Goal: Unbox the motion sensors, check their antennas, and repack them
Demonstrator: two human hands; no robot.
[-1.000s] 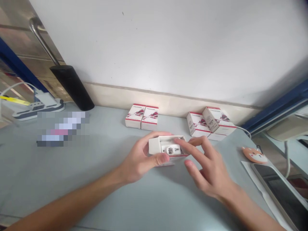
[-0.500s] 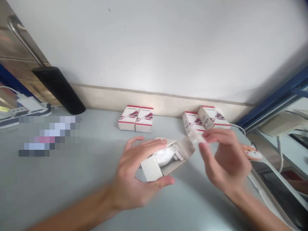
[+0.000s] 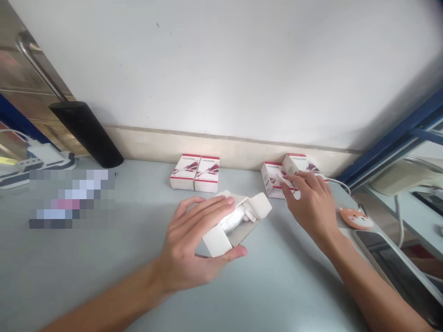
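Observation:
My left hand [image 3: 194, 240] is wrapped round an open white cardboard box [image 3: 216, 242], tilted above the desk with its end flap raised. Inside lies a bundle in clear plastic [image 3: 234, 219], with small white pieces [image 3: 248, 212] beside it near the flap. My right hand [image 3: 311, 203] reaches over two red-and-white printed boxes at the back right. Between its thumb and fingertips is a small whitish packet [image 3: 281, 178], just over the nearer printed box [image 3: 272, 174]. The farther printed box [image 3: 299, 161] is partly covered by the fingers.
Two more printed boxes [image 3: 194, 173] stand side by side against the wall. To the left are a black cylinder [image 3: 86, 133], a power strip [image 3: 41, 165] and a pixelated item [image 3: 72, 198]. At right lie an orange animal-face case [image 3: 356, 218] and a dark-screened device [image 3: 391, 263].
My right hand has moved away from the open box, forward to the printed boxes, carrying the small packet. The open box's flap now shows upright; my left hand has barely moved.

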